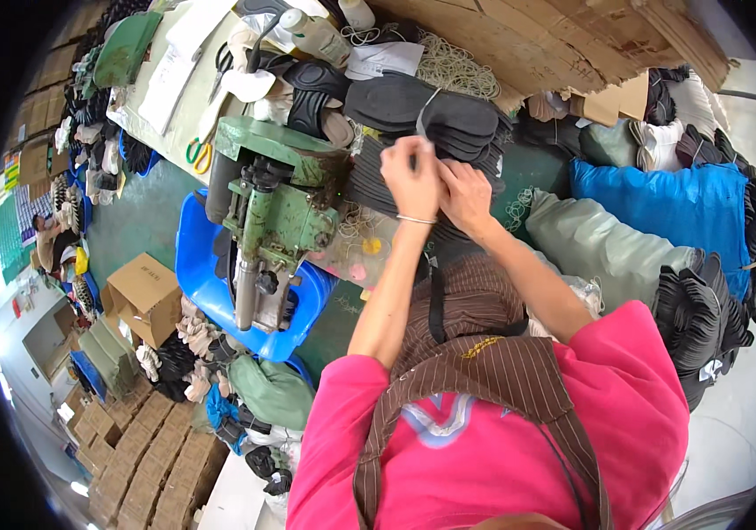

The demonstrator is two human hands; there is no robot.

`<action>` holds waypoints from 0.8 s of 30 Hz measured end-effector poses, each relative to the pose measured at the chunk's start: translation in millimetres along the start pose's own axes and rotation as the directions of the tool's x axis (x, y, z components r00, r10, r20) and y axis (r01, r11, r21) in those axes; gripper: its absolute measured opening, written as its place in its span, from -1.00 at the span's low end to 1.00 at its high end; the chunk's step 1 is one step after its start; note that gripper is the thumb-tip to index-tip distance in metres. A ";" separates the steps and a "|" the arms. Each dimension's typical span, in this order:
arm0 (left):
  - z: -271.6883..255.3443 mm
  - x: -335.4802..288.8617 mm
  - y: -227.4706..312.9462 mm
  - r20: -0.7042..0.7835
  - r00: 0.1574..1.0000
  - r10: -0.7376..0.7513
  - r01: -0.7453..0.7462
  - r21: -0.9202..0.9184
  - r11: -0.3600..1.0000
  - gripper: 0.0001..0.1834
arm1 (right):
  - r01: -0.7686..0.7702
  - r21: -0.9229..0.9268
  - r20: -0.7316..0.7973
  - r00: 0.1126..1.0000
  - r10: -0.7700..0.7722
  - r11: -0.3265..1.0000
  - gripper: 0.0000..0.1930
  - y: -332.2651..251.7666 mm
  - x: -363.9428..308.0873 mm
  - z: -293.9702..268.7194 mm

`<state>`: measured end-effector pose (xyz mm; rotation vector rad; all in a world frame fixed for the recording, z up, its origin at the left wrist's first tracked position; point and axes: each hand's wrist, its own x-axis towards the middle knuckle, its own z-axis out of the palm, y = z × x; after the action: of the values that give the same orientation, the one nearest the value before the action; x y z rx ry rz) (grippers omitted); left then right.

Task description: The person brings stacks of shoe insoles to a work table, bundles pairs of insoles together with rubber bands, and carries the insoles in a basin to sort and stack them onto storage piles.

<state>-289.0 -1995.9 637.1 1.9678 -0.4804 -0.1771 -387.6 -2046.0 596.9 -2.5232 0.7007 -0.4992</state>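
Both of my hands are close together over a stack of black insoles [387,104] on the work surface. A thin pale strip [425,113] runs across the top insole down to my left hand [413,181], whose fingers are curled closed around its end. Beside it, my right hand [466,196] has its fingers bent and pinched together; anything between them is hidden. More dark insoles [371,177] fan out in a row to the left of my hands, partly covered by them.
A green machine [272,203] stands just left, above a blue plastic bin [188,238]. Scissors with yellow and green handles [201,155] lie on the table. Pale cords [453,66] are heaped at the back. Blue [661,199] and whitish [607,243] sacks lie to the right.
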 end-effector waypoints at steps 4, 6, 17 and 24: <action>26.9 -1.8 49.9 0.252 0.911 0.327 -0.378 0.189 0.906 -0.93 | -0.025 0.046 0.215 0.977 0.015 0.999 -0.72 23.8 -5.0 1.1; 26.7 -2.8 5.9 0.475 0.874 0.100 -0.300 0.368 0.880 -0.90 | 0.056 0.131 0.301 0.949 -0.093 0.990 -0.66 26.6 1.6 6.7; -15.5 -32.6 -9.3 0.518 0.839 0.167 -0.445 0.473 0.760 -0.56 | -0.356 0.270 0.299 0.914 0.273 0.895 -0.51 108.0 153.6 -29.2; -23.3 -23.6 -0.3 0.372 0.921 0.111 -0.259 0.375 0.890 -0.34 | -0.491 0.243 0.797 0.593 0.117 0.836 -0.34 82.1 157.7 8.5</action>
<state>-302.6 -1966.7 644.9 2.3026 -1.0053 -0.3165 -288.6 -2193.0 580.6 -1.8278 0.5770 0.4944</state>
